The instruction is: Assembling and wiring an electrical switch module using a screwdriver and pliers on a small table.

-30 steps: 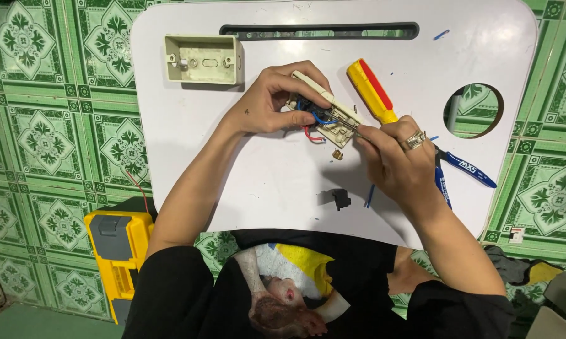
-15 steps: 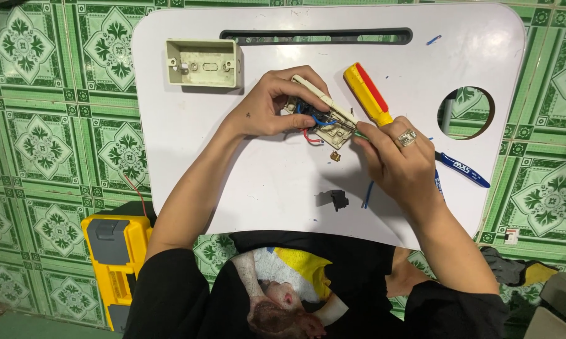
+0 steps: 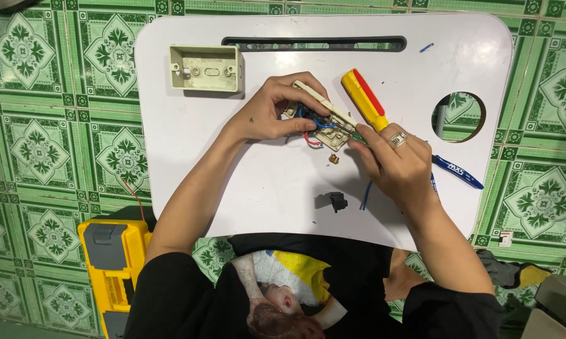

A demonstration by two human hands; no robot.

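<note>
Both forearms are bare. The right hand (image 3: 393,160) wears a silver ring (image 3: 399,139) low on one finger. A black shirt (image 3: 295,295) with short sleeves carries a yellow-and-white print.

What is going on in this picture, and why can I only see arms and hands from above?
The camera sits on the person's head and looks straight down, so you see what they see: their own two arms over a small white table on a green tiled floor.

The left hand holds a cream wall switch turned over, so its blue and red wires show. The right hand, with a ring on one finger, holds a screwdriver with a yellow and red handle and points its tip into the switch.

On the table lie a cream mounting box, a tiny brass part, a small black piece and blue pliers handles partly under the right hand. A yellow tool case sits on the floor at the left.
</note>
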